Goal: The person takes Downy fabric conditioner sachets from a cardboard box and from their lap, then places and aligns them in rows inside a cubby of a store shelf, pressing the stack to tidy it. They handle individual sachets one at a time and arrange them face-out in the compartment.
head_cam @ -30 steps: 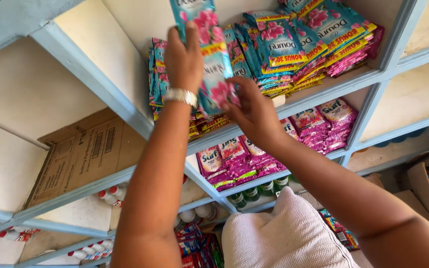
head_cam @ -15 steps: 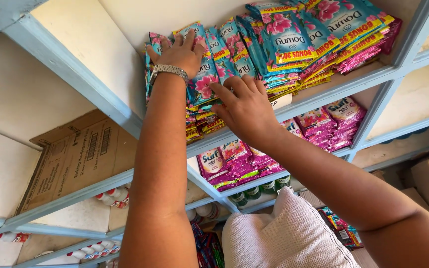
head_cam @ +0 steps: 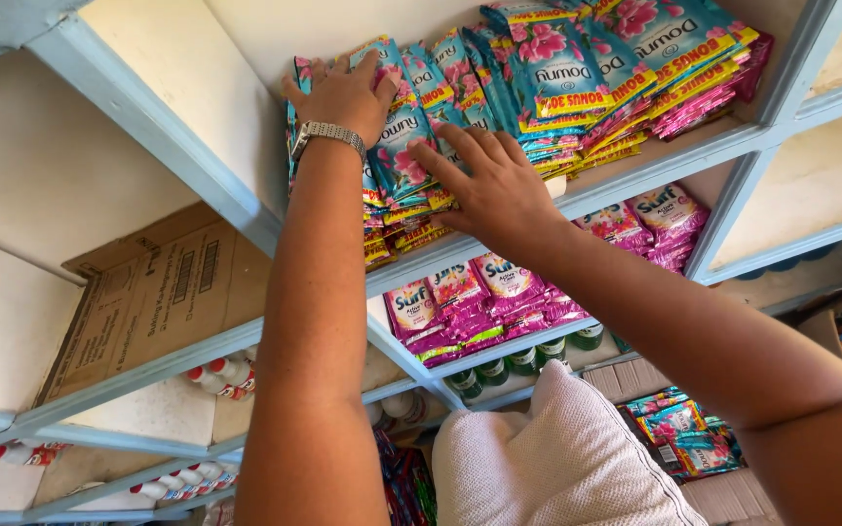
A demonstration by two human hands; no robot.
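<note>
Both hands lie flat, fingers spread, on the stack of blue flowered sachets (head_cam: 403, 146) at the left end of the upper shelf (head_cam: 635, 170): left hand (head_cam: 343, 93) on top, right hand (head_cam: 489, 185) against the front edge. Even pressure should square the stack without toppling it.

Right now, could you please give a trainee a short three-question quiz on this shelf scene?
1. True or false: both hands rest flat on the blue flowered sachets.
2. Which hand wears the metal wristwatch?
3. What fills the compartment below: A pink sachets, B glass jars, C folded towels?

Key: 1 true: left hand and right hand press the stack. 2 left. 3 A.
</note>
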